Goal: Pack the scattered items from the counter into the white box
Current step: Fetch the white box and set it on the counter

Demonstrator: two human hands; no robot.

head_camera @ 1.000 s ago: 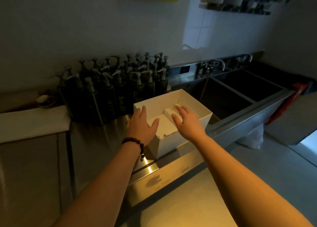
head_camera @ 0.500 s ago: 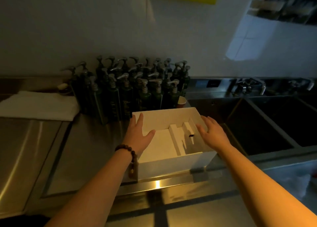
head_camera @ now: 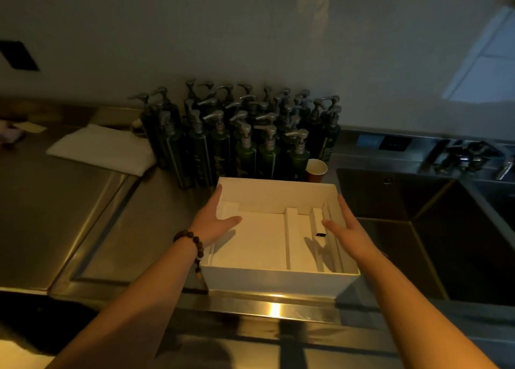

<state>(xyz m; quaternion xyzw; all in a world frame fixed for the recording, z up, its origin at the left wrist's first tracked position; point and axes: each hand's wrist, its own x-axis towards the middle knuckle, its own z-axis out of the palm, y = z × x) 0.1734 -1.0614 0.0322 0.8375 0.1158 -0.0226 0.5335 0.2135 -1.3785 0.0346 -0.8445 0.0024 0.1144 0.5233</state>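
- We had one head-worn wide-angle view, looking forward and down.
- It sat close over the counter (head_camera: pixel 92 229), facing the wall (head_camera: pixel 195 34).

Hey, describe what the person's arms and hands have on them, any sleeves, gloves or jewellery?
Both forearms are bare, with no sleeves in view and no gloves. The left hand has a bracelet of dark round beads at its wrist, with a short beaded strand hanging down from it. The right hand and its wrist show nothing worn; no rings are visible on the fingers in this dim light.

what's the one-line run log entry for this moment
left hand open on white box left wall | right hand open at right wall | box holds only dividers | pump bottles behind
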